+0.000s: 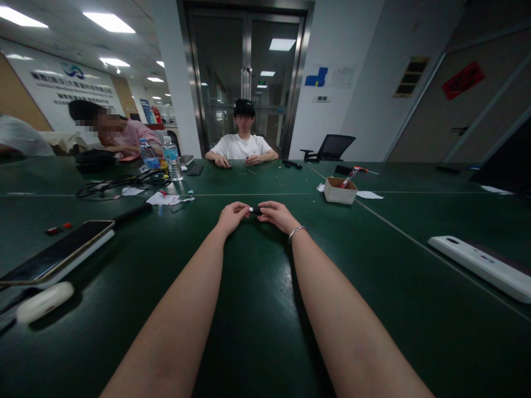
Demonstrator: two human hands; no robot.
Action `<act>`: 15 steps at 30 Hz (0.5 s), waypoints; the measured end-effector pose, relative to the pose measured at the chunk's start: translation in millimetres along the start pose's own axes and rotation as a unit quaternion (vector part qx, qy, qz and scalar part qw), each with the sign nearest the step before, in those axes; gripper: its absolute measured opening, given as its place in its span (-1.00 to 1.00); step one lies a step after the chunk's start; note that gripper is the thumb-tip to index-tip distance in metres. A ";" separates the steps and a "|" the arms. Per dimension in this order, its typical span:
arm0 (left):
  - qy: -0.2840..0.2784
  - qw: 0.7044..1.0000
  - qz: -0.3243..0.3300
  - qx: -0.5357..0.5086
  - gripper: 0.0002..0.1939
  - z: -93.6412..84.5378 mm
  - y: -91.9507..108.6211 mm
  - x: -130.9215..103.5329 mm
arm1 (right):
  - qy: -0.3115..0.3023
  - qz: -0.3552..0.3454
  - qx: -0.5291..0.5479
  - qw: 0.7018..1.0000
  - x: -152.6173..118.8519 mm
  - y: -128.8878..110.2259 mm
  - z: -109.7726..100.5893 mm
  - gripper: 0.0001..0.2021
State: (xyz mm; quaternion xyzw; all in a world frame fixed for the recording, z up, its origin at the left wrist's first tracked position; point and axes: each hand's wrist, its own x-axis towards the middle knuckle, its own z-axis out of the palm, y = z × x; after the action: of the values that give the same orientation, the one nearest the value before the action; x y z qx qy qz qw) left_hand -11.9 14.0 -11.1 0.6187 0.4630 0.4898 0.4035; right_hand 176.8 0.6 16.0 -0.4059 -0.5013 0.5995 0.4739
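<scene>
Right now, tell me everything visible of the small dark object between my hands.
The small dark object looks short and slim, with a shiny, metallic-looking part toward the left hand and a black body toward the right hand. Both hands pinch it, one at each end, roughly level above the green table. They partly hide it; finer detail is too small to tell.

Green table (257,309), glass double doors (219,72), pale walls (357,44), black office chair (332,147), bright ceiling lights (108,22).
</scene>
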 end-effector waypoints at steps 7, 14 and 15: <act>0.015 0.999 0.014 0.033 -0.76 -0.4 -1.4 0.4 | -0.002 0.000 0.007 1.000 0.9 0.0 1.1 -0.84; 0.008 1.000 0.000 0.008 -0.79 0.5 -0.3 0.8 | 0.002 0.004 0.005 1.000 0.8 -0.4 2.0 -0.85; 0.009 1.000 -0.001 0.008 -0.79 0.5 0.1 0.4 | 0.003 0.005 0.005 1.000 0.6 -0.7 2.1 -0.85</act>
State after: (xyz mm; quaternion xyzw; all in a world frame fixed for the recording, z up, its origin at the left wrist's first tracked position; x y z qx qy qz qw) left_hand -11.4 14.4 -11.0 0.6172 0.4707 0.4913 0.3951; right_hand 174.8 0.8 17.1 -0.4081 -0.4950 0.6027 0.4746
